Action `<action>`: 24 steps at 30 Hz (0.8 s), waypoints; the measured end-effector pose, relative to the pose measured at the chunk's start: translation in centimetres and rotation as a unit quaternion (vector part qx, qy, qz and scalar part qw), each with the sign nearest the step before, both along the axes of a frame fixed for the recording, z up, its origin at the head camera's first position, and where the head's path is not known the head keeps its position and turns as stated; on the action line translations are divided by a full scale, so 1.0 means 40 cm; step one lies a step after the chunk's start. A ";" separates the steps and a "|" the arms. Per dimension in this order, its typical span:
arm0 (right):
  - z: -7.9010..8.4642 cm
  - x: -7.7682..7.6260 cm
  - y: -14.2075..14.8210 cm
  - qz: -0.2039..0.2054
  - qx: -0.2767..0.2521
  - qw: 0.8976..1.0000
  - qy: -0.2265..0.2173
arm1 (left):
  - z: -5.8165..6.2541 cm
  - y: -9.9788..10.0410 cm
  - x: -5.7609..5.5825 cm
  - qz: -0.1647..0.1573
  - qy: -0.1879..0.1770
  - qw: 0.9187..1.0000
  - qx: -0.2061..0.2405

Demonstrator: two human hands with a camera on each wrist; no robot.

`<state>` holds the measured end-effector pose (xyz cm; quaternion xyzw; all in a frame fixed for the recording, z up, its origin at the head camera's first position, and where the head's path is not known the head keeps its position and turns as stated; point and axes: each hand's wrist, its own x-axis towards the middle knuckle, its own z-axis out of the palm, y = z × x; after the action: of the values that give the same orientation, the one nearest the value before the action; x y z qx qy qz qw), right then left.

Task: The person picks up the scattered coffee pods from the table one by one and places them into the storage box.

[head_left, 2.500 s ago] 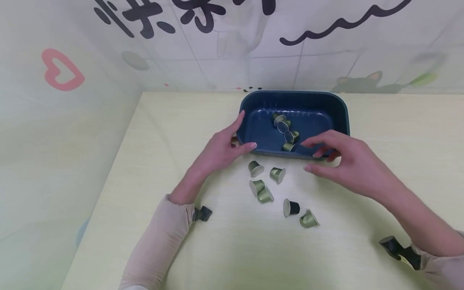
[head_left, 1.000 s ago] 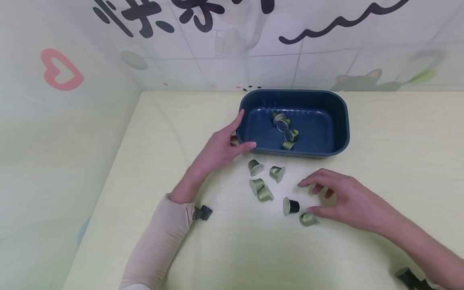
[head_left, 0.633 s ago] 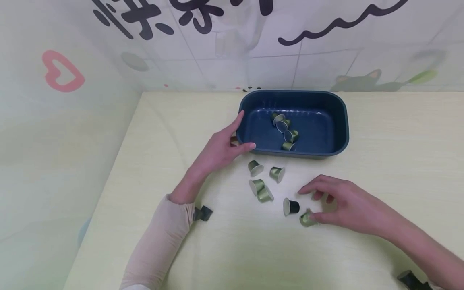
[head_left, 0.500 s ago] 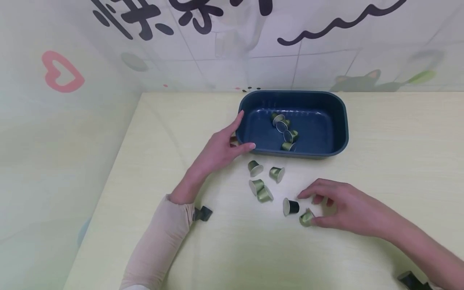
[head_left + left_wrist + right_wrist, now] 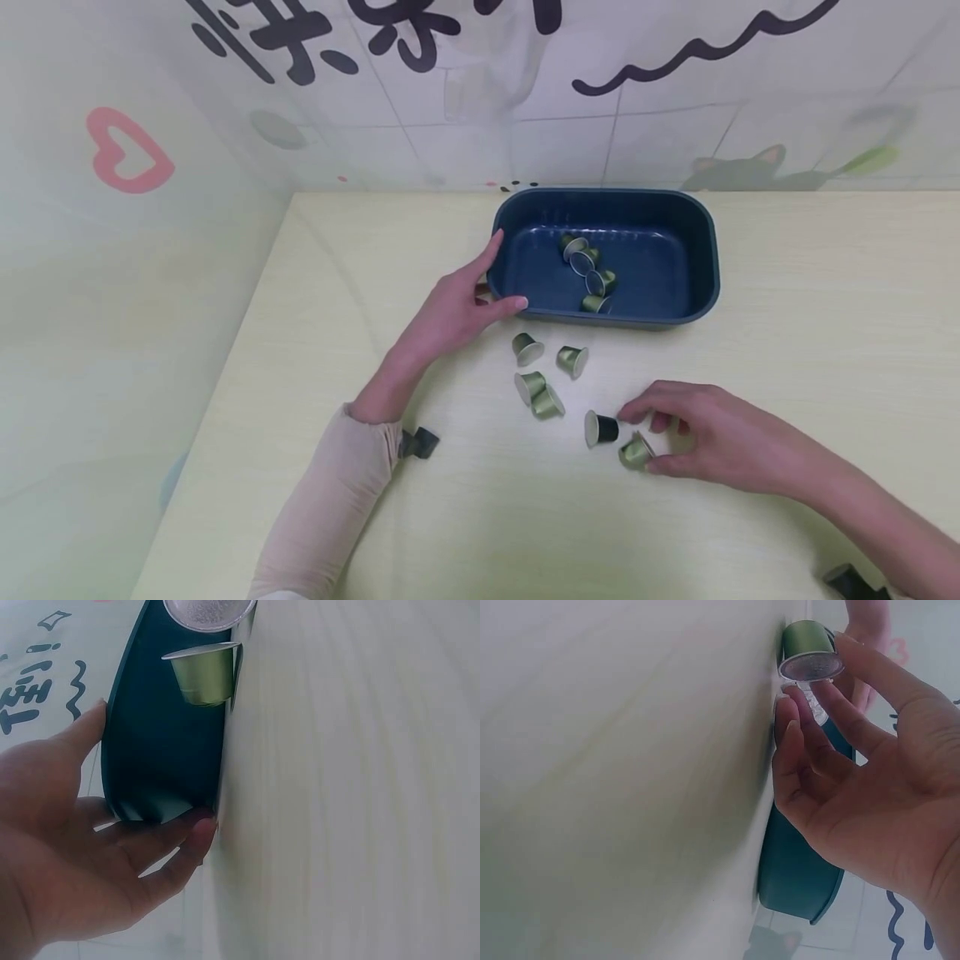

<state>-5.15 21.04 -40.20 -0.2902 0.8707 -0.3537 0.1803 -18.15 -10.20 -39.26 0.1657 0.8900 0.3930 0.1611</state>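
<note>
My left hand (image 5: 457,310) holds the left end of a dark blue bin (image 5: 678,318), its thumb at the front rim and its fingers along the end wall. Low over the table, my right hand (image 5: 720,435) has its thumb at the edge of a green coffee capsule (image 5: 634,451). Its index fingertip is right beside a black coffee capsule (image 5: 606,429). The right wrist view shows that green capsule (image 5: 808,639) between thumb and fingertips, which are spread around it. Inside the bin, several green coffee capsules (image 5: 597,304) lie in a row.
In front of the bin lie a dark green capsule (image 5: 525,347), a lighter green capsule (image 5: 572,360), and a pair of green capsules (image 5: 548,403) close together. A printed wall sheet (image 5: 480,125) rises behind the pale wooden table (image 5: 487,517).
My right hand has come down from the bin's front right to the table, its thumb and index finger drawing nearer the green and black capsules. The left hand stays on the bin.
</note>
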 end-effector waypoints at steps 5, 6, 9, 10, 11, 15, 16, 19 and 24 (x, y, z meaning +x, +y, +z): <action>-0.007 -0.002 0.002 0.005 -0.008 1.000 -0.012 | -0.003 -0.002 -0.001 -0.001 0.002 1.000 -0.002; -0.008 -0.002 0.002 0.006 -0.008 1.000 -0.013 | -0.004 -0.002 -0.001 -0.001 0.002 1.000 -0.003; -0.011 -0.001 0.002 0.007 -0.009 1.000 -0.011 | -0.003 -0.002 -0.001 -0.003 0.005 1.000 -0.004; -0.012 -0.001 0.002 0.007 -0.010 1.000 -0.009 | -0.003 -0.002 0.000 -0.003 0.005 1.000 -0.004; -0.012 -0.001 0.002 0.007 -0.010 1.000 -0.008 | -0.003 -0.002 0.001 -0.002 0.005 1.000 -0.002; -0.011 0.001 0.000 0.004 -0.011 1.000 -0.002 | -0.003 -0.001 0.001 -0.002 0.005 1.000 -0.002; -0.011 0.001 -0.001 0.004 -0.012 1.000 0.000 | -0.003 -0.001 0.001 -0.001 0.004 1.000 -0.004; -0.010 0.002 -0.001 0.004 -0.014 1.000 0.007 | -0.002 0.000 -0.001 -0.001 0.002 1.000 -0.005; -0.006 -0.001 0.001 0.000 -0.025 1.000 -0.005 | -0.001 0.000 -0.001 0.000 0.000 1.000 -0.005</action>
<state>-5.17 21.09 -40.44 -0.2928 0.8608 -0.3767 0.1770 -18.18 -10.18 -39.31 0.1646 0.8922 0.3882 0.1616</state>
